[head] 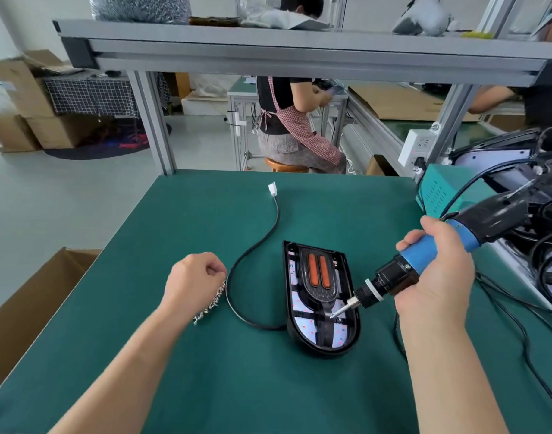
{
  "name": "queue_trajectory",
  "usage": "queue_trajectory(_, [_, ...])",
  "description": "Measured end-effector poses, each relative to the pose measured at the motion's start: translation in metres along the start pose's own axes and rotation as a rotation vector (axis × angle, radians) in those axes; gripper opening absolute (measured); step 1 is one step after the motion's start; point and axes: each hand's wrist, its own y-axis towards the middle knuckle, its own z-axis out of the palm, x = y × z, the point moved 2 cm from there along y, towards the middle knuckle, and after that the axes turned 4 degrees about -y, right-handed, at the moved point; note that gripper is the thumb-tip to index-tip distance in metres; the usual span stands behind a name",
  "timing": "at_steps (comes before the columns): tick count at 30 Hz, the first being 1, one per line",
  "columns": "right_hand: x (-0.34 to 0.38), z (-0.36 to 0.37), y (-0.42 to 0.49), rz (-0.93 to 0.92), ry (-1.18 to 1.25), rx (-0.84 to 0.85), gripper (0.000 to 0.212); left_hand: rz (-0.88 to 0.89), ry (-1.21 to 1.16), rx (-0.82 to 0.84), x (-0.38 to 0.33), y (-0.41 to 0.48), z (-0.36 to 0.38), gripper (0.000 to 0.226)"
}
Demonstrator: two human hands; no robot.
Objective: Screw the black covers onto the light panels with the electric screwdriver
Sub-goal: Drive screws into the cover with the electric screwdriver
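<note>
Bench: a green mat (206,386) covers the bench top, under a grey aluminium frame (299,54).
Light panel: a black-rimmed panel (320,297) lies flat at the middle of the bench, rounded end toward the person, its white face dotted with red.
Black cover: the cover (319,285) sits on the panel's face, with two orange oblong inserts (318,270) side by side in its upper part.
Cable: a black cable (252,245) loops from the panel's left side out to a white connector (272,188) farther back on the mat.
Right hand: the right hand (437,277) is wrapped around the blue grip of the electric screwdriver (425,261), fingers closed tight on it.
Screwdriver tip: the bit (339,312) slants down to the left and meets the cover near its lower right arm.
Left hand: the left hand (195,281) rests on the mat left of the cable, fingers curled into a loose fist; whether it holds anything I cannot tell.
Screws: a small heap of silvery screws (210,306) lies just beside that hand.
Right edge: more panels and cables (547,245) are piled there.
</note>
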Motion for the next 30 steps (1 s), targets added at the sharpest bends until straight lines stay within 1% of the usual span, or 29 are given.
queue_trajectory(5, [-0.005,0.007,-0.007,0.027,-0.022,0.023,0.015,0.015,0.088,0.121,0.003,0.015,0.001,0.012])
queue_trajectory(10, [-0.004,0.010,-0.010,0.024,-0.030,0.043,0.016,0.070,0.249,0.213,-0.005,0.025,0.000,0.011])
queue_trajectory(15, [-0.004,0.007,-0.010,0.035,-0.033,0.038,0.014,0.109,0.320,0.318,-0.002,0.031,-0.002,0.014])
queue_trajectory(18, [-0.007,0.005,-0.009,0.050,-0.029,0.028,0.014,0.111,0.370,0.328,0.000,0.032,-0.002,0.012])
queue_trajectory(19, [-0.008,0.006,-0.010,0.052,-0.026,0.025,0.013,0.112,0.388,0.320,0.000,0.032,-0.001,0.009])
queue_trajectory(21, [-0.008,0.005,-0.010,0.050,-0.024,0.026,0.013,0.114,0.389,0.284,0.002,0.030,-0.001,0.009])
queue_trajectory(24, [-0.008,0.006,-0.010,0.040,-0.027,0.017,0.013,0.147,0.302,0.142,0.004,0.027,-0.009,0.011])
queue_trajectory(26, [-0.006,0.007,-0.011,0.039,-0.018,0.006,0.013,0.171,0.171,0.030,0.000,0.020,-0.017,0.013])
queue_trajectory(27, [-0.005,0.008,-0.012,0.048,-0.014,-0.006,0.012,0.176,0.075,0.013,-0.005,0.014,-0.020,0.015])
queue_trajectory(28, [-0.004,0.010,-0.015,0.053,0.007,-0.008,0.011,0.175,-0.043,0.035,-0.011,0.007,-0.021,0.017])
queue_trajectory(30, [-0.003,0.011,-0.020,0.040,0.032,-0.020,0.014,0.154,-0.315,0.175,-0.026,-0.012,-0.017,0.016])
